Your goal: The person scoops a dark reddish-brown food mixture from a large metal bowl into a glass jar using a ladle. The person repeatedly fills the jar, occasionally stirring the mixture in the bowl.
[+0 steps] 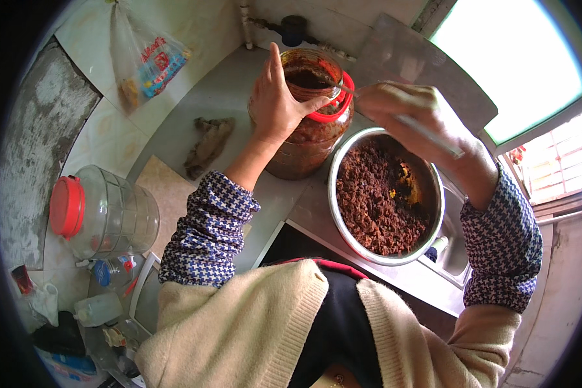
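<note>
A large clear jar (298, 153) stands on the grey counter, its inside smeared with dark red-brown paste and a red plastic ring (347, 99) around its neck. Against the jar's neck, my left hand (282, 104) has its thumb on the near side and its fingers up the left side. In my right hand (417, 109) is a metal utensil (431, 136); its far end reaches into the jar's mouth, and its tip is hidden there. Below my right hand sits a steel basin (336, 218) holding a crumbly dark red-brown mixture (378, 208), with orange oil on its inner wall.
A crumpled brown cloth (212, 143) lies left of the jar. Farther left is a clear jar with a red lid (119, 213). A sink (453, 245) adjoins the basin's right side. A plastic bag (150, 68) hangs on the tiled wall; a pipe valve (293, 29) is behind the jar.
</note>
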A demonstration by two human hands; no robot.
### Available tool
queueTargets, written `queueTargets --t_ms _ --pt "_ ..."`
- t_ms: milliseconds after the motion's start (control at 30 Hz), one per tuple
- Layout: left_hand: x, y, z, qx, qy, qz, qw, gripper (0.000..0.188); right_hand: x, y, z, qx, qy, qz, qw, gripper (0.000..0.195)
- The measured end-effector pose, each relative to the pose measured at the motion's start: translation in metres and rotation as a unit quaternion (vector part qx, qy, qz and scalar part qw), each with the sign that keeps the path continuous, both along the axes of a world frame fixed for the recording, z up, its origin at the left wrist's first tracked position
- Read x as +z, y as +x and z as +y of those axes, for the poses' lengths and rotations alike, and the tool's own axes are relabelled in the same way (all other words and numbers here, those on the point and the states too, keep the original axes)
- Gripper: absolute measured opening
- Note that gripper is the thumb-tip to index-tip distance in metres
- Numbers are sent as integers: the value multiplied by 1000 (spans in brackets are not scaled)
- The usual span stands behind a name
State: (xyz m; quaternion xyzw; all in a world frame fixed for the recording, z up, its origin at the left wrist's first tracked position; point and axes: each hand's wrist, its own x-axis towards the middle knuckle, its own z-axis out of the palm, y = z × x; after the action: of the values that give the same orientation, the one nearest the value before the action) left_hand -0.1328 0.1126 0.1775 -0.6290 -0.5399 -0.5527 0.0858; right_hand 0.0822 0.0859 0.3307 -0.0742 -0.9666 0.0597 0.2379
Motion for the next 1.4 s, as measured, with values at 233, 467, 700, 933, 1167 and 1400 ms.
queueTargets --t_ms 233,467,700,933,1167,1400 --pt "-5 -2 11 -27 40 -2 999 118 3 57 -22 -167 -189 237 938 17" --pt "-1 14 -22 -31 99 53 993 98 -43 165 -65 -291 -160 259 907 17" --pt "-80 67 -122 -228 -128 67 963 54 -123 157 -67 -191 -97 -121 969 40" --pt "-162 99 -141 -213 -371 -273 862 44 -169 158 -82 -269 -261 -159 913 54" --pt "-183 111 -136 -241 -448 -395 765 22 -206 174 -90 -248 -742 136 608 36" --pt "-177 121 -137 -203 -404 -413 791 19 -206 198 -83 -423 -774 225 414 33"
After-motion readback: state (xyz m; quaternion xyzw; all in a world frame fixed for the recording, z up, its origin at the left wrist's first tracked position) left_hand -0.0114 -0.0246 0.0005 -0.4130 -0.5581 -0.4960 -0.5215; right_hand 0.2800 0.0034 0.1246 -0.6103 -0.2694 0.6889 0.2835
